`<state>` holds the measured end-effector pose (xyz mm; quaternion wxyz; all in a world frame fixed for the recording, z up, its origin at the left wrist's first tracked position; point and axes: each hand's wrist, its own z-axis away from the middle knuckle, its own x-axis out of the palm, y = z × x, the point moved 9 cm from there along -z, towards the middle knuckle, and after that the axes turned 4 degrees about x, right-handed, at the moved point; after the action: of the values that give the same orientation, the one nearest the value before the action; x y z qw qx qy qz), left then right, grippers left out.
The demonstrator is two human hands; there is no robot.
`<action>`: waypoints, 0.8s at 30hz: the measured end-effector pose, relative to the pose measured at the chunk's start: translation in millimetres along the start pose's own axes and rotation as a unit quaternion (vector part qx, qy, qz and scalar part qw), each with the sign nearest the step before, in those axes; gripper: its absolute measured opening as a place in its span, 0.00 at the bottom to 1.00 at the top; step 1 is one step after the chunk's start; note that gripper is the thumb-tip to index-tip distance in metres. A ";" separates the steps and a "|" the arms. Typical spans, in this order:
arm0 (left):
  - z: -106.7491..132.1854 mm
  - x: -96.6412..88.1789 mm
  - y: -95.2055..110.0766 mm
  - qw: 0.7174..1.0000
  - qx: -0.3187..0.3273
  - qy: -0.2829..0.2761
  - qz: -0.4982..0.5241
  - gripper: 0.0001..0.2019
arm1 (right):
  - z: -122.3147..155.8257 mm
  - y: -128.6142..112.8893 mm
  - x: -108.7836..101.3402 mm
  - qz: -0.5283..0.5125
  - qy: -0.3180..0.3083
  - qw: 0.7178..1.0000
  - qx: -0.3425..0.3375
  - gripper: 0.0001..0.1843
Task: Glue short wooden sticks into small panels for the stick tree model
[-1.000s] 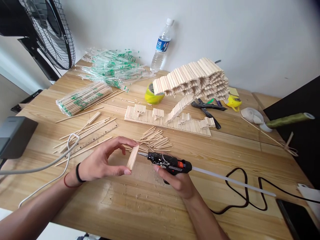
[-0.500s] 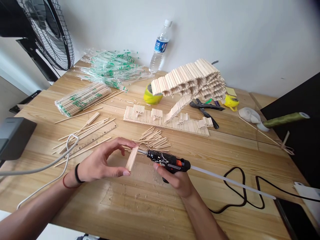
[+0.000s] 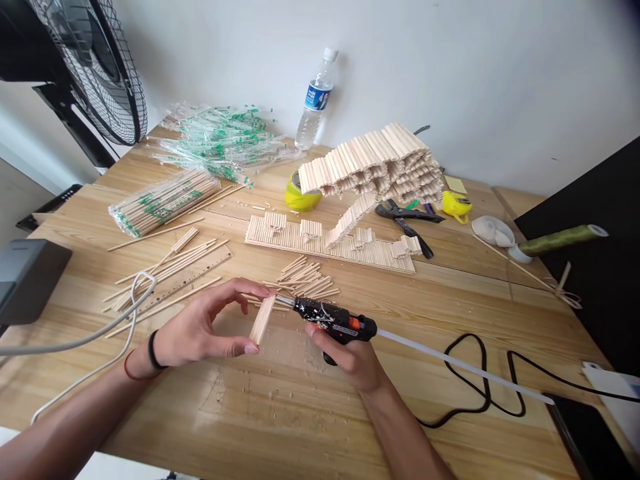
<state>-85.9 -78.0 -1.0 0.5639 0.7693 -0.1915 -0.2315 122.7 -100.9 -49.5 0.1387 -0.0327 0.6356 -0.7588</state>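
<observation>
The left hand (image 3: 193, 337) grips a small wood strip (image 3: 261, 321) between the thumb at its near end and the fingertips at its far end; the palm stays clear of it. The right hand (image 3: 353, 363) has its fingers wrapped around the handle of a glue gun (image 3: 333, 321), with the thumb along its side. The nozzle (image 3: 285, 302) points at the far end of the strip, close to the left fingertips; whether it touches the wood, I cannot tell. From the back of the gun, a glue stick (image 3: 450, 360) goes out to the right of the right fingers, above a black cord (image 3: 486, 383). Just beyond the left fingertips lie short sticks (image 3: 310, 280) in a loose pile. Farther beyond the fingers of both hands stands a model (image 3: 373, 160) of many sticks, on a long base (image 3: 300, 243). To the left of the left fingers, there are long sticks (image 3: 165, 270) and a ruler (image 3: 200, 267).
</observation>
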 end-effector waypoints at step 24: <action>3.2 -7.8 -6.0 0.984 -0.002 0.030 0.173 0.29 | -4.3 -12.8 -111.2 0.323 0.215 0.921 -0.041 0.14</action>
<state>-94.0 -74.4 -6.5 0.6023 0.7302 -0.3042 -0.1074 226.3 -66.8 -23.8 0.2347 0.3325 0.6567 -0.6349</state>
